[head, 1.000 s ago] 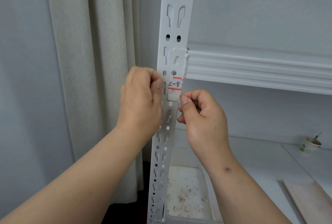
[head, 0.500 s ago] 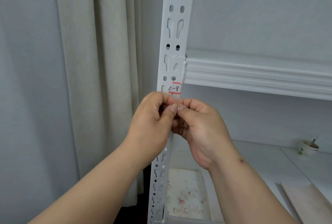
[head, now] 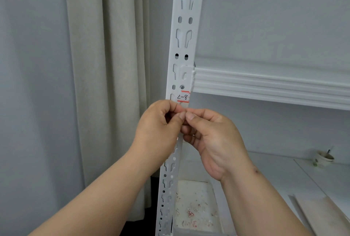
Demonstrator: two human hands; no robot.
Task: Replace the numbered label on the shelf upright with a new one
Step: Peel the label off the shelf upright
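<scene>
At the far left we see a plain pale grey wall [head: 28,84], and next to it a long beige fabric curtain [head: 106,65] hanging in folds. Our bare left hand [head: 159,127] comes up from the lower left, its fingers curled and its thumb and forefinger pressed together at the tips. It meets our bare right hand [head: 212,137], which rises from the lower right with its own thumb and forefinger pinched tight. The fingertips of both hands touch in front of the tall white perforated metal shelf upright [head: 186,33]. Whether some small scrap is held between them, we cannot tell; nothing shows clearly there.

Just above our fingertips, the small white paper label with red stripes and a handwritten number [head: 183,97] is stuck on the face of the upright, just below the joint where the white ribbed metal shelf beam [head: 265,86] meets it. Neither hand touches the label; it sits close over the left forefinger.

Below our wrists, at the foot of the upright, lies a shallow white tray speckled with small reddish and white paper bits [head: 195,203]. Further right, a white lower shelf board [head: 274,175] runs back to the wall, with a pale wooden plank [head: 322,215] lying at its near right corner and a small white cup with a dark stick in it [head: 324,158] standing near the back.
</scene>
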